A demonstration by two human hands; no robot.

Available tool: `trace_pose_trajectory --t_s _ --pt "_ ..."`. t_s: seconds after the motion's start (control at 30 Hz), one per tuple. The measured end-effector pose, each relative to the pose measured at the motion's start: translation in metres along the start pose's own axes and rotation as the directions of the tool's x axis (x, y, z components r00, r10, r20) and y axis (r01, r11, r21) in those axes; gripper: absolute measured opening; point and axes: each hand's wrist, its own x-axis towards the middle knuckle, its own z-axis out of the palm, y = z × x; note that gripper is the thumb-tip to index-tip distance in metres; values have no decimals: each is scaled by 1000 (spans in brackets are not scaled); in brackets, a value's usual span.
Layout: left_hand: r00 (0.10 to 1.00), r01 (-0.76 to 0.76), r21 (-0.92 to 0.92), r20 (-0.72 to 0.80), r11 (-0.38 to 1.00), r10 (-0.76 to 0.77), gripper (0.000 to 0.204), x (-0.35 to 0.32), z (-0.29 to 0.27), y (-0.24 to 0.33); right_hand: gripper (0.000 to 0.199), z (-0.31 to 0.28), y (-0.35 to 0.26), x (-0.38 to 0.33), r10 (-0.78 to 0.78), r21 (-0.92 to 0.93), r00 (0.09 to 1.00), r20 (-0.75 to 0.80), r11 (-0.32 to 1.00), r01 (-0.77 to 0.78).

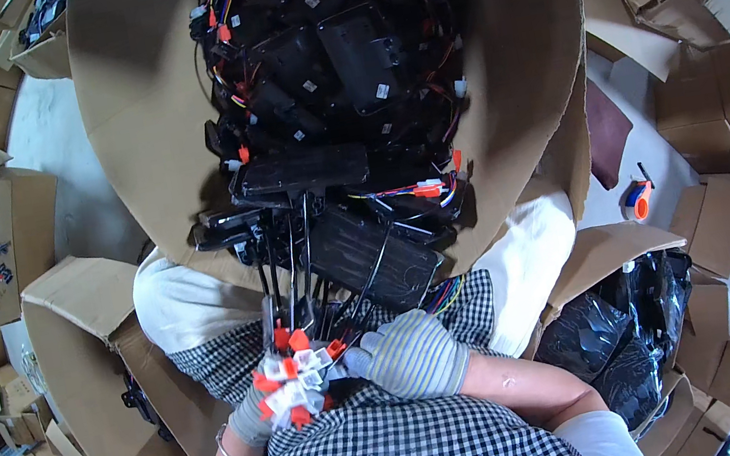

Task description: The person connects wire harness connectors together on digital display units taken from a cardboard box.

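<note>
Near my lap, my left hand point(249, 418), in a grey glove, is closed around a bundle of cables; its fingers are largely hidden behind the bunch of white and red plug connectors point(296, 377). Black cables point(293, 250) run from that bunch up to flat black plastic cases. My right hand point(417, 356), in a striped grey glove, is closed beside the connectors, thumb and fingers pinched at a dark cable by a red plug point(336, 348). Just beyond it lies a black case point(375, 255), with thin coloured wires point(448, 294) showing next to the glove.
A large open carton point(527, 92) in front of me holds many black cases point(362, 57) with coloured wires. At right are a carton with black plastic-wrapped contents point(600, 343) and an orange tape roll point(640, 201). Another open carton point(83, 375) stands at left.
</note>
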Motion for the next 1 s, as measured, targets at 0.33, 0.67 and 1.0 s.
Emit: trace_pose_trajectory --t_s 0.33,0.67,1.0 --pt "967 -17 -248 242 968 79 43 -5 -64 -6 15 -8 61 -9 542 318 643 -542 840 -440" --pt "843 -523 136 229 841 487 49 7 -32 -18 27 -11 106 24 842 974 513 -168 62 217" --pt "570 -796 453 338 401 749 54 33 10 3 18 -71 2 14 77 361 877 -475 926 115"
